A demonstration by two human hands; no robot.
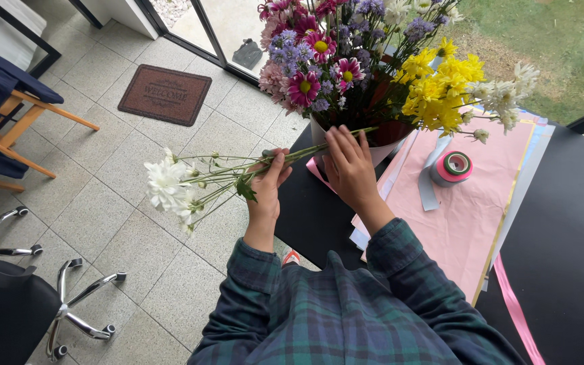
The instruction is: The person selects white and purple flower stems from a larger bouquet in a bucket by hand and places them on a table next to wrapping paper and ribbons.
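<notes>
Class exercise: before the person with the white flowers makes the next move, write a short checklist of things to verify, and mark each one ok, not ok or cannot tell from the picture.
1. Left hand grips the white flower stems: ok.
2. Right hand rests on the stem ends near the bucket: ok.
3. White blooms clear of the floor: ok, held over the tiles.
4. Stem ends free of the bucket: cannot tell, right hand hides them.
5. Pink wrapping paper lies flat on the black table: ok.
6. Ribbon roll at hand: ok, on the paper.
</notes>
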